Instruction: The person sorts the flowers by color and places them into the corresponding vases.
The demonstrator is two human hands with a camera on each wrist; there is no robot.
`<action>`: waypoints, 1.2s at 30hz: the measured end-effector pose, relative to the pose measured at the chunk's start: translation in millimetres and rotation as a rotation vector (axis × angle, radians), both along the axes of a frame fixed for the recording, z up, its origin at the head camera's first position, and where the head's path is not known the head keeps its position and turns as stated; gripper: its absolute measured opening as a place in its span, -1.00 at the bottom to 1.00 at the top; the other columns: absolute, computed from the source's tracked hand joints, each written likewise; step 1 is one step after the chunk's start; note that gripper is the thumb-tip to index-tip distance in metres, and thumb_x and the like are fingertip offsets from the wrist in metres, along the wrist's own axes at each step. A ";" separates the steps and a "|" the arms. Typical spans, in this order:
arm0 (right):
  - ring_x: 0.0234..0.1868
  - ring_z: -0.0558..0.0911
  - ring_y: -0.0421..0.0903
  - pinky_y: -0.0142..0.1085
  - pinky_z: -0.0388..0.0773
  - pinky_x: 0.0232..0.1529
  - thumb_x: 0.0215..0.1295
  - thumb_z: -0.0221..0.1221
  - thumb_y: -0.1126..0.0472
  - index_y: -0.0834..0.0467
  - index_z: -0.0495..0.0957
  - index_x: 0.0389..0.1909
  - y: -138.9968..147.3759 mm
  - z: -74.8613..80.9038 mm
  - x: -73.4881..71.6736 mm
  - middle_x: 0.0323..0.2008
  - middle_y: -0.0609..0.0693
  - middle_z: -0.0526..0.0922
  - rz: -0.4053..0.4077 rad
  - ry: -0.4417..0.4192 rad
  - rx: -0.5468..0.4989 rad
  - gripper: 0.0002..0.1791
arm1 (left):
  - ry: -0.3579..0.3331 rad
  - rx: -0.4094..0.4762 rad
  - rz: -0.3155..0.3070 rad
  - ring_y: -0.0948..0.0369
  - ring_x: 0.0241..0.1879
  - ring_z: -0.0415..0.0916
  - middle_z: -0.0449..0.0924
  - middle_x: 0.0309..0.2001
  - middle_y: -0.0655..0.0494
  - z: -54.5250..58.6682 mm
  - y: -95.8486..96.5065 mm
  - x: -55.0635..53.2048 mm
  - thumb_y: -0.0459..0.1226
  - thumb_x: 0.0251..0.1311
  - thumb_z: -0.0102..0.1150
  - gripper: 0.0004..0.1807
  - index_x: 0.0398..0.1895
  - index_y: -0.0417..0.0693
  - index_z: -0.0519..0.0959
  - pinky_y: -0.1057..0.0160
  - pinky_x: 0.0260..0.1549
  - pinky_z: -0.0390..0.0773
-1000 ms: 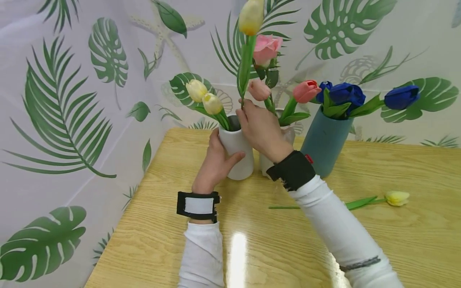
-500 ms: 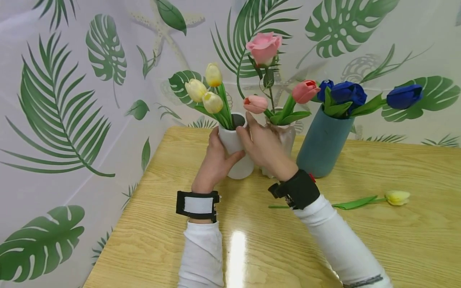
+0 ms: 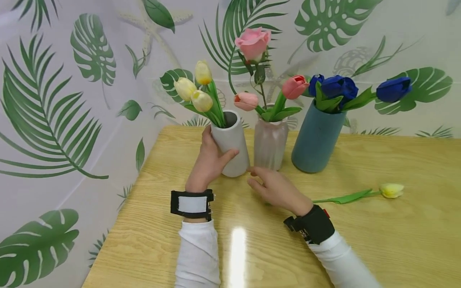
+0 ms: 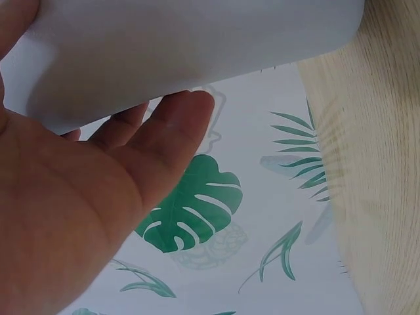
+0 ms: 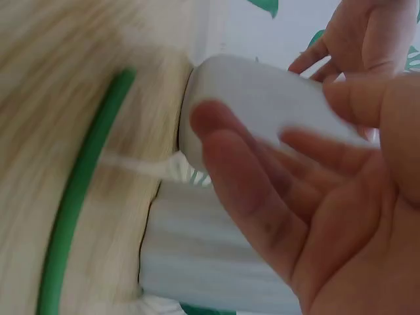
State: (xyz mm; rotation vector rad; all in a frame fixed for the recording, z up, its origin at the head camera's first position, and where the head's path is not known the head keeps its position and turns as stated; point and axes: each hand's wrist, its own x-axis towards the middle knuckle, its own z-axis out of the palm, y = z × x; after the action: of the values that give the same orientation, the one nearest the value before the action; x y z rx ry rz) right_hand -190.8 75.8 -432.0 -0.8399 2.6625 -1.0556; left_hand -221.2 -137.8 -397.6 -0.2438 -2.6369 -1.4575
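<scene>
Three vases stand in a row near the back of the wooden bench [image 3: 396, 240], and going left to right the first is the white vase [image 3: 232, 148], which the left hand [image 3: 209, 164] grips around its lower body, fingers behind and thumb across the front. It holds three yellow tulips [image 3: 196, 86] leaning left; with the stems all to one side it probably wants to tip that way, and its smooth cylinder looks slippery and breakable, so a full wrap low on the body, as now, seems the safest hold. Just right of it, nearly touching, stands the frosted pink vase [image 3: 270, 146] with one pink rose [image 3: 253, 39] and two pink tulips [image 3: 270, 94]. The right hand [image 3: 277, 188] hovers low over the bench in front of these two vases, fingers loosely spread and holding nothing. Next comes the teal vase [image 3: 317, 138], a little apart, with what look like three blue flowers [image 3: 356, 89], though the cluster at its rim is hard to count. Farthest right, one loose yellow tulip [image 3: 390, 190] lies flat on the bench; its thin stem looks soft and bendable, best pinched mid-stem rather than at the bloom.
</scene>
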 end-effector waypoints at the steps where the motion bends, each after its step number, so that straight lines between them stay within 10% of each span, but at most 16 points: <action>1: -0.09 0.70 0.03 -0.08 0.61 -0.11 0.54 0.02 0.07 0.27 0.45 0.28 2.5 -0.3 1.0 0.10 0.19 0.63 0.019 0.006 0.018 -0.54 | -0.001 0.004 0.004 -0.02 0.38 0.21 0.13 0.42 -0.19 0.5 -0.5 -0.1 -0.22 0.24 0.35 0.07 0.54 -0.19 -0.25 -0.02 0.37 0.21; 17: -0.14 0.64 0.09 -0.11 0.56 -0.21 0.31 0.27 0.22 0.28 0.37 0.31 76.1 13.3 20.0 0.11 0.29 0.53 0.011 -0.057 0.264 -0.42 | -0.008 0.016 0.006 -0.04 0.38 0.20 0.10 0.42 -0.21 2.5 1.5 0.5 -0.24 0.23 0.35 0.08 0.54 -0.20 -0.26 -0.03 0.38 0.19; 25: -0.43 0.41 -0.15 -0.23 0.40 -0.35 0.25 0.28 0.31 0.14 0.51 -0.22 77.3 5.4 24.7 -0.33 -0.01 0.46 0.065 -0.071 0.396 -0.85 | -0.022 0.014 0.002 -0.02 0.40 0.18 0.07 0.44 -0.17 2.1 1.7 1.1 -0.22 0.25 0.33 0.08 0.55 -0.16 -0.29 -0.03 0.39 0.19; 36: -0.48 0.35 -0.13 -0.25 0.32 -0.42 0.23 0.28 0.37 0.10 0.46 -0.39 74.5 2.4 26.7 -0.44 -0.04 0.39 0.055 -0.030 0.437 -0.82 | 0.011 0.011 -0.012 -0.02 0.39 0.18 0.08 0.44 -0.17 0.0 1.1 -0.6 -0.23 0.25 0.33 0.07 0.55 -0.16 -0.28 -0.03 0.39 0.18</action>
State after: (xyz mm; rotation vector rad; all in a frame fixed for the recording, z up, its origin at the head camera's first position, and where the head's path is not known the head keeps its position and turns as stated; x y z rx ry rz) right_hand -164.1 150.3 -429.6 -0.7871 2.6720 -0.4381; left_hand -221.9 -136.7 -397.6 -0.2657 -2.6227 -1.4701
